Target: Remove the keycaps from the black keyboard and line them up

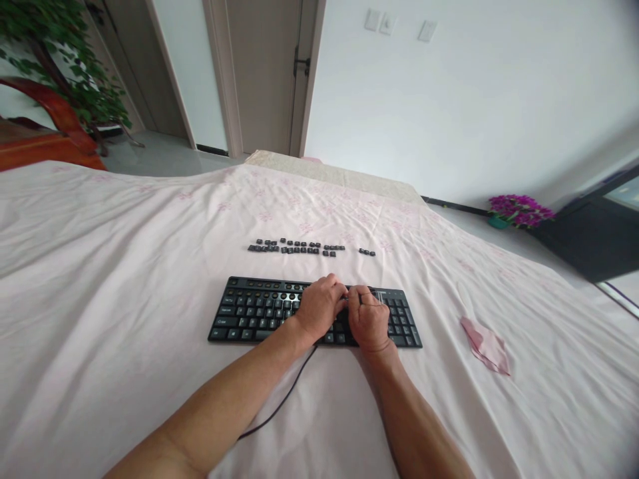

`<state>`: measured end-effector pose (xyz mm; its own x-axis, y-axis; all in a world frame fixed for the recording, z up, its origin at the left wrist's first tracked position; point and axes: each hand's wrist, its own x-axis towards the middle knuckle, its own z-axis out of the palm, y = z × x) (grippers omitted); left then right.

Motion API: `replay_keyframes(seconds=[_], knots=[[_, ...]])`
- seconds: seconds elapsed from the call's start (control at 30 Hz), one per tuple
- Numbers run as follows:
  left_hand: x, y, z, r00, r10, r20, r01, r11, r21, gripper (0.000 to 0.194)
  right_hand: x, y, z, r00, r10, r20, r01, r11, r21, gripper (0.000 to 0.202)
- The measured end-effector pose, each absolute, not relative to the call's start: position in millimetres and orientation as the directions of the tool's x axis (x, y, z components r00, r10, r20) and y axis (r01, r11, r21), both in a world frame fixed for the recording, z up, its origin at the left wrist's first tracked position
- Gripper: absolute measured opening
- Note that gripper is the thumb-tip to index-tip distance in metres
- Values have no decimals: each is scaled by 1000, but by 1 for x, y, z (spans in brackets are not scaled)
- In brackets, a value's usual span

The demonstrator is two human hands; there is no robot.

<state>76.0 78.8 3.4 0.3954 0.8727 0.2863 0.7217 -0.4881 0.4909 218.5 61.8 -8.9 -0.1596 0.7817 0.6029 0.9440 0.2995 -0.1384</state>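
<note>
A black keyboard [264, 313] lies on the pink sheet, with bare sockets in its top rows where keycaps are off. My left hand [322, 306] rests over the middle of the keyboard, fingers pinched together; whatever is between them is hidden. Close against it, my right hand [369, 316] is closed over the right part of the keys. Thin silvery wires stick out by its fingers, and they look like part of a wire keycap puller [380, 297]. Behind the keyboard, several loose black keycaps [299, 250] lie in rows.
The flowered sheet [150, 299] is wrinkled. A pink cloth [486, 346] lies to the right. The keyboard's cable [284, 399] runs toward me under my left forearm. Beyond are a door [262, 73], a wooden chair [54, 126] and purple flowers [522, 209].
</note>
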Motion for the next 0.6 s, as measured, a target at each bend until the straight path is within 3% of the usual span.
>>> replay_keyframes(seconds=[0.1,0.27,0.43,0.5,0.6], knots=[[76,81,2,396,874,282,713,-486,505,14,219,63,-9,-177,764,620,929,338,-152,36],[76,83,-3,371,874,313,672,-486,558,14,220,65,-6,-16,841,541,947,187,-262,41],[74,85,-8,358,877,320,608,-479,634,8,219,61,-3,-137,836,531,871,357,-338,37],[74,85,-9,349,879,326,581,-476,661,8,219,61,0,-104,861,498,850,337,-406,36],[73,87,-9,338,881,332,546,-471,693,11,222,62,9,44,919,392,767,220,-602,40]])
